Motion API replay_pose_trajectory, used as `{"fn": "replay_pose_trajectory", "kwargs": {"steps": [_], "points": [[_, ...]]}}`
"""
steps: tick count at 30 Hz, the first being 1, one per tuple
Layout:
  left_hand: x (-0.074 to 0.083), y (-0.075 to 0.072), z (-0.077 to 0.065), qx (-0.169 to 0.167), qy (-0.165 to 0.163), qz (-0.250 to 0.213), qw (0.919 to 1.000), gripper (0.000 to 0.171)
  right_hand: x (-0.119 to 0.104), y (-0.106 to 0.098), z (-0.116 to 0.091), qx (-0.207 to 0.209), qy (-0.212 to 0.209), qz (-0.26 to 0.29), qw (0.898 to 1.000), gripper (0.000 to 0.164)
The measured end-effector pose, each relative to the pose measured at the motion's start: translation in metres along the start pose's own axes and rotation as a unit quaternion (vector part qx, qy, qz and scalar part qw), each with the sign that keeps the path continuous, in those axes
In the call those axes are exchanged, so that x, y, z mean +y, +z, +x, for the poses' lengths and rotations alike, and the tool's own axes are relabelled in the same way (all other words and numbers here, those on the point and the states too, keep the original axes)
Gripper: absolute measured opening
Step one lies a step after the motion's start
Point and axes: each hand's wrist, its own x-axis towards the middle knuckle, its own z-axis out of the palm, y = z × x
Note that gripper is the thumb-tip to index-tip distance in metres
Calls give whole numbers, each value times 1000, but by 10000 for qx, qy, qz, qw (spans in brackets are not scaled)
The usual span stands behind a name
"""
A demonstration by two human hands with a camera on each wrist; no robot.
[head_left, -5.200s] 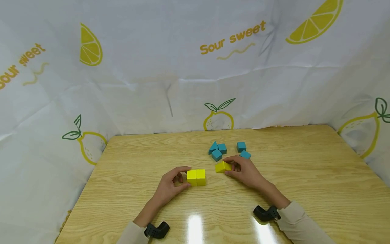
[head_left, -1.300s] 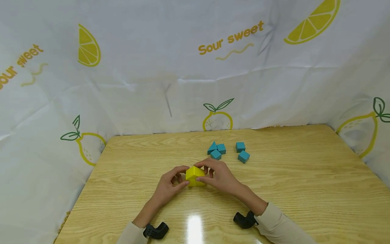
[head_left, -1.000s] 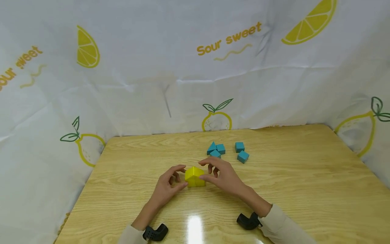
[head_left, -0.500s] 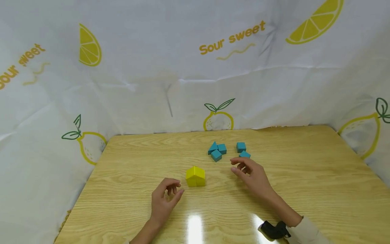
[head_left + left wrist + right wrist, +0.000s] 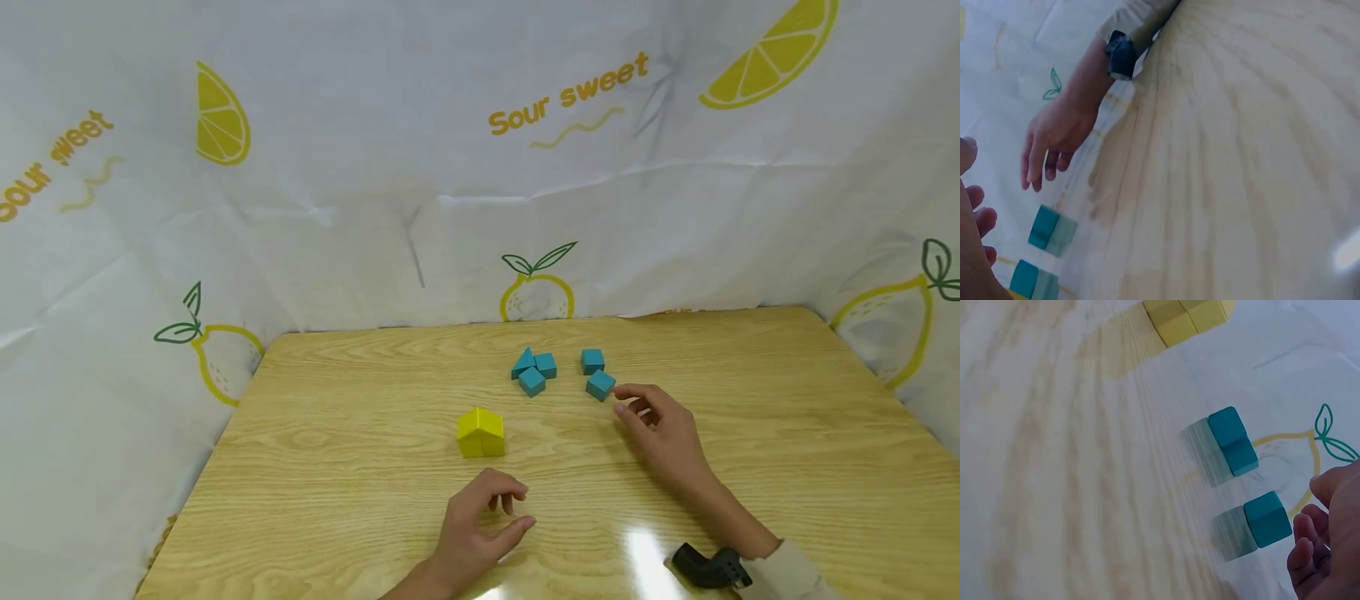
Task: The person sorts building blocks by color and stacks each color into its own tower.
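Observation:
A small yellow house of blocks (image 5: 481,435) stands on the table, a peaked block resting on two cubes side by side. My left hand (image 5: 476,529) hovers in front of it and slightly right, fingers loosely bent, holding nothing. At the right, my right hand (image 5: 667,433) has its thumb and fingers apart beside a blue cube (image 5: 601,385). The right wrist view shows a gap between those fingers and the nearest blue cube (image 5: 1267,519). Another blue cube (image 5: 592,361) lies just behind it.
Left of those cubes sits a cluster of a blue triangular block (image 5: 524,364) and two blue cubes (image 5: 532,382). A wooden table (image 5: 337,450) carries everything. A white lemon-print cloth (image 5: 360,233) hangs behind it and at the sides.
My right hand set the peaked yellow block on the two cubes, let go, and moved right to the blue cubes. My left hand left the yellow cubes and came nearer and rightward.

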Motion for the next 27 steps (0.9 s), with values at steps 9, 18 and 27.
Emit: {"fn": "replay_pose_trajectory", "kwargs": {"steps": [9,18,27], "points": [[-30,47,-4,-493,-915,106,9945,38,19,1,11,130,-124,-160,9997,26],[-54,69,18,-216,-1668,40,9857,32,26,2,24,-40,55,-184,9998,25],[-71,77,29,-36,-1993,138,9798,32,28,5,25,-305,103,-185,9993,25]]}}
